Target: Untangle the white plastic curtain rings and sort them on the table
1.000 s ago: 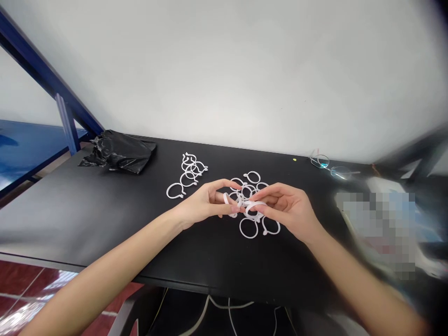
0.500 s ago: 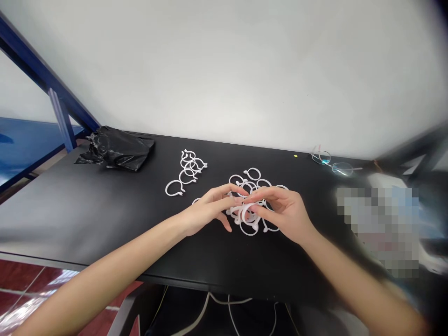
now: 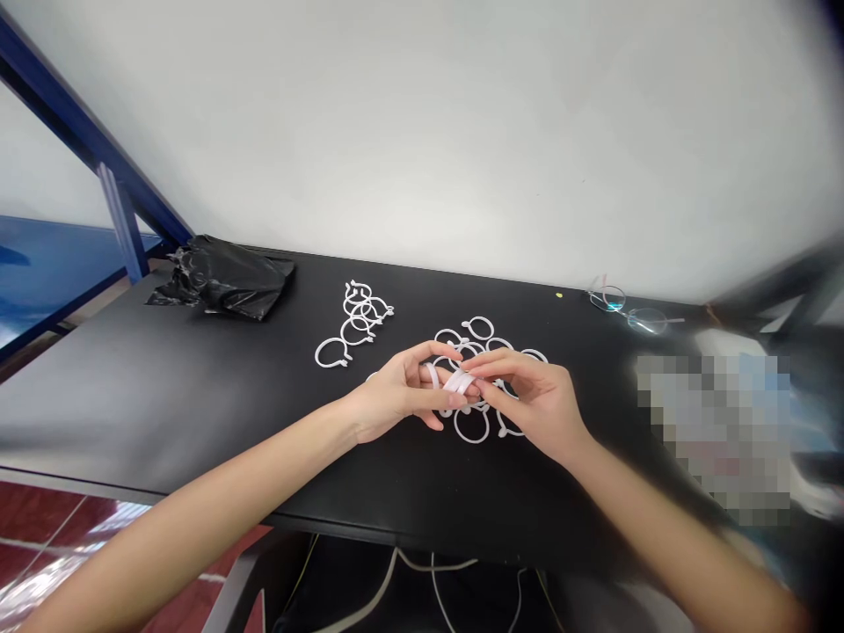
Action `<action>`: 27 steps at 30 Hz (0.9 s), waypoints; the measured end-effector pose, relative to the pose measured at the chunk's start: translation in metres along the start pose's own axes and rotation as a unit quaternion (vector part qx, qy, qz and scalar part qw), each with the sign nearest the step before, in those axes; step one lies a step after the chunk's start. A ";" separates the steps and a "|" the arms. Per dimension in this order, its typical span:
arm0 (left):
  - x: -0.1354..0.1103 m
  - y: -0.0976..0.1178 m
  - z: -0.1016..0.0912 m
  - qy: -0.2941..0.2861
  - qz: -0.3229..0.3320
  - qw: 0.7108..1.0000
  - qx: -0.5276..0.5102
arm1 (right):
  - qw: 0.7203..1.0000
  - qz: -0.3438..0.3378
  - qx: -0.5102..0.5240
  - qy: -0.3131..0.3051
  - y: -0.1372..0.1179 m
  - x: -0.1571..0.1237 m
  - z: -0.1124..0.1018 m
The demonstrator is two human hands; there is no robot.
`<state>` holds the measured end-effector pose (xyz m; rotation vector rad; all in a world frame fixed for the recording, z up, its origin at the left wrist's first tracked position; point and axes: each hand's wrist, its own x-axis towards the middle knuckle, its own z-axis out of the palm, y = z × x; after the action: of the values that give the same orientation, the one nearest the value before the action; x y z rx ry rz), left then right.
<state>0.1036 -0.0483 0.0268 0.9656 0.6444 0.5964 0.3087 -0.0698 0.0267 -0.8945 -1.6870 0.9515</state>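
My left hand [image 3: 402, 391] is closed around white plastic snap rings [image 3: 458, 381], which look like shower curtain rings. They lie across its fingers, with the thumb pressed at their lower edge. From the right, my right hand [image 3: 534, 391] pinches the same rings between thumb and fingertips. Both hands are above a loose pile of similar rings [image 3: 471, 425] on the black table. How many rings are held, and their ends, I cannot make out. A second group of rings [image 3: 357, 331], several with gaps between their ends, lies to the left.
A crumpled black plastic bag [image 3: 230, 277] is at the table's back left. Eyeglasses [image 3: 646, 321] lie at the back right, by a blurred, pixelated package [image 3: 718, 440]. The black table [image 3: 198, 387] meets a white wall; cables [image 3: 375, 598] hang below its front edge.
The held rings have turned and now lie across my left fingers, with the left thumb lower. My right fingertips stay on them. The view has shifted slightly.
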 end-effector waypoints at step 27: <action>-0.008 0.038 -0.015 0.081 0.062 0.994 -0.034 | 0.925 -0.025 -0.301 -0.229 -0.008 0.018 0.020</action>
<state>0.0805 -0.0293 0.0558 0.9040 0.7070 0.8085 0.2835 -0.0610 0.0367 -1.0647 -2.4715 0.6337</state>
